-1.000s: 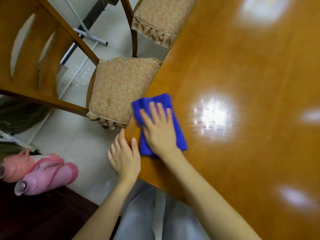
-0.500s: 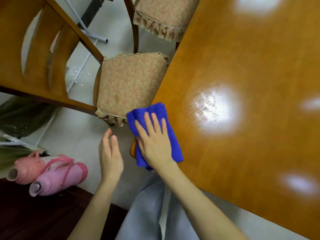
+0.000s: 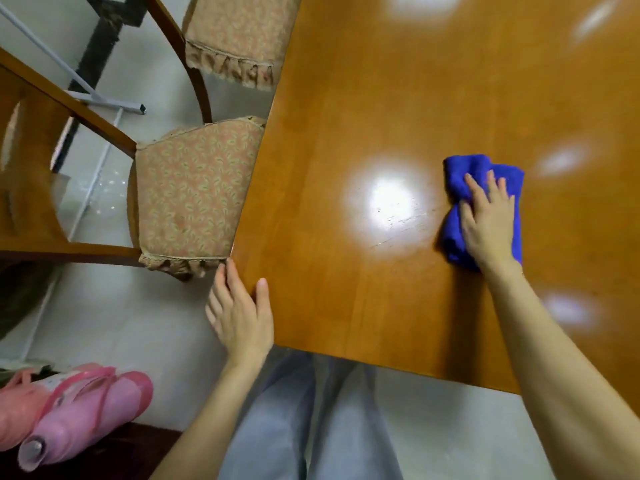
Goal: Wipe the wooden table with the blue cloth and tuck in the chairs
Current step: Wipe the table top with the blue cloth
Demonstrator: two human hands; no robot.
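1. Pressing down flat, the right hand (image 3: 486,225) lies on the blue cloth (image 3: 472,168). Its fingers are fairly straight and a little apart, not curled round the fabric, and the palm covers the cloth's near half.
2. The blue cloth is bunched into loose folds on the wooden table (image 3: 381,98), towards the right. It sits just right of a bright patch of light (image 3: 391,202) on the varnish, well in from the near edge and the left edge.
3. The left hand (image 3: 240,313) rests at the table's near left corner. Its thumb lies on the tabletop and its straight fingers run along the left edge, pointing far. It holds nothing.
4. The nearer chair (image 3: 194,195) stands at the table's left side, with the right edge of its patterned cushion hidden under the tabletop. Its frilled near corner is just beside the left fingertips; I cannot tell whether they touch. Its wooden back stands out to the left.
5. A second chair (image 3: 235,32) stands farther along the same side, and its cushion also meets the table's edge.
6. The person stands at the near edge, with pale grey trousers (image 3: 311,427) showing below it.
7. Two pink flasks (image 3: 79,407) lie on their sides at the near left, touching each other. A white metal bar (image 3: 114,105) lies on the pale floor (image 3: 104,317) behind the chairs.
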